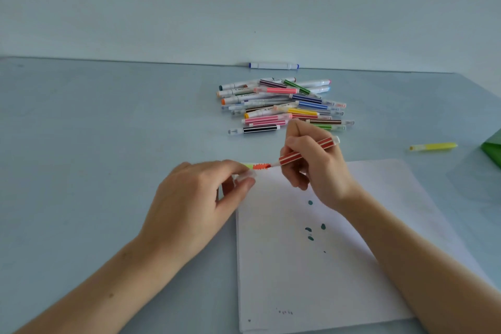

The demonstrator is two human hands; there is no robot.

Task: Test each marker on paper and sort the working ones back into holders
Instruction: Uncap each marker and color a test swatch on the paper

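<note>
My right hand [311,168] grips a red striped marker [306,153] like a pen, its tip at the top left corner of the white paper [311,266]. Orange and yellow-green scribbles [259,166] lie under the tip. My left hand [200,198] pinches a clear marker cap [245,176] at the paper's corner. Dark teal dots [310,229] mark the sheet's middle. A pile of coloured markers [284,104] lies on the table beyond my hands.
A white marker with blue ends [273,65] lies against the wall at the back. A yellow marker [433,147] lies alone at the right, near a green object [492,150] at the frame edge. The table [95,130] is pale blue.
</note>
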